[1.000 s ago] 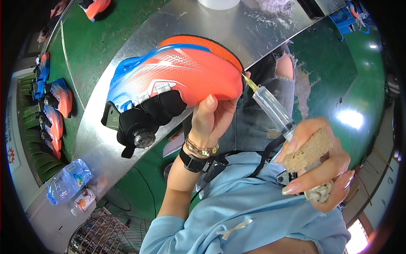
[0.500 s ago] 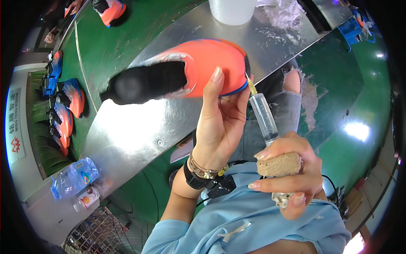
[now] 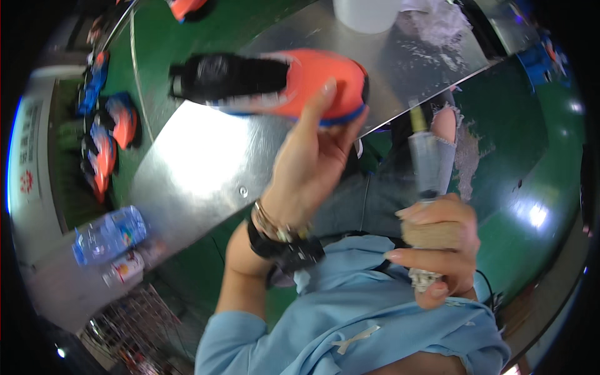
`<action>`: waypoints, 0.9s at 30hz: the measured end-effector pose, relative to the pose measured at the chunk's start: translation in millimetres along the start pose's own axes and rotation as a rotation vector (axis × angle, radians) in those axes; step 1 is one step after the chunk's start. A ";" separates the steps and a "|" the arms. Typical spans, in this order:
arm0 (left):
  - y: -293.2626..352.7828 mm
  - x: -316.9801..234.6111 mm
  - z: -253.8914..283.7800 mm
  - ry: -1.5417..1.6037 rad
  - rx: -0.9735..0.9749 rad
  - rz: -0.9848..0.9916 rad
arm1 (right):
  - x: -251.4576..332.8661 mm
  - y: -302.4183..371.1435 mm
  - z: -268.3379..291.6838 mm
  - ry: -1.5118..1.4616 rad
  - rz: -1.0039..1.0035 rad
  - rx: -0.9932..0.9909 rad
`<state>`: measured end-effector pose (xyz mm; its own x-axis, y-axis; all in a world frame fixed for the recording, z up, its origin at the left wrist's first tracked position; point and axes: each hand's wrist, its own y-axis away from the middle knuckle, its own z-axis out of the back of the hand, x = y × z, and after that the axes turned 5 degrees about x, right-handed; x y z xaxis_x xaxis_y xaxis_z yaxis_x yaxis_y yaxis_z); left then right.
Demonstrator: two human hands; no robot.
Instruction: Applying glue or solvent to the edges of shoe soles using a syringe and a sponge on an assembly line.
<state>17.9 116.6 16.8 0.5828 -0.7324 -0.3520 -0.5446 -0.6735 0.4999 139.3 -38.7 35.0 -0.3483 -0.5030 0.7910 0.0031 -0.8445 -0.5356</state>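
An orange shoe point(image 3: 337, 78) with a black collar and blue sole edge is held over the metal table by my left hand point(image 3: 309, 153). My left thumb lies on its upper, and the other fingers are mostly hidden beneath it. In my right hand point(image 3: 447, 234) is a clear syringe point(image 3: 425, 159) with a yellow needle hub, its tip pointing up and apart from the shoe. A tan block point(image 3: 428, 236) is also gripped between those fingers, with some crumpled white material point(image 3: 424, 279) below it. The picture is blurred by motion.
The metal table point(image 3: 206, 159) runs diagonally across. A white container point(image 3: 369, 14) and white scraps point(image 3: 431, 25) sit at its far end. A blue-tinted plastic bottle point(image 3: 112, 234) and a smaller bottle point(image 3: 127, 267) lie at left, above a wire basket point(image 3: 134, 328). More orange-and-blue shoes point(image 3: 103, 156) are far left.
The syringe tip has come away from the shoe's toe, and the syringe now stands more upright to the right. My left hand has shifted slightly left with the shoe.
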 end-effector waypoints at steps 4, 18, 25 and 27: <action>-37.3 -78.9 39.2 -0.204 -0.011 -0.019 | 18.1 5.3 18.6 0.248 -0.183 -0.122; -44.7 -304.1 165.7 -0.548 -0.559 -0.827 | -12.5 -23.4 10.0 0.307 -0.386 -0.225; -66.1 -213.7 41.6 -1.670 -0.030 -0.905 | -42.6 -36.4 -3.9 0.260 -0.290 -0.195; -65.4 -179.4 -0.4 -2.046 0.189 -1.132 | -42.9 -44.7 -18.6 0.222 -0.286 -0.160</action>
<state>-50.8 292.0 47.5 -0.4844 0.7618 -0.4301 -0.6581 -0.6413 -0.3947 136.7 24.0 19.5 -0.5081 -0.1850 0.8412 -0.2631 -0.8966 -0.3561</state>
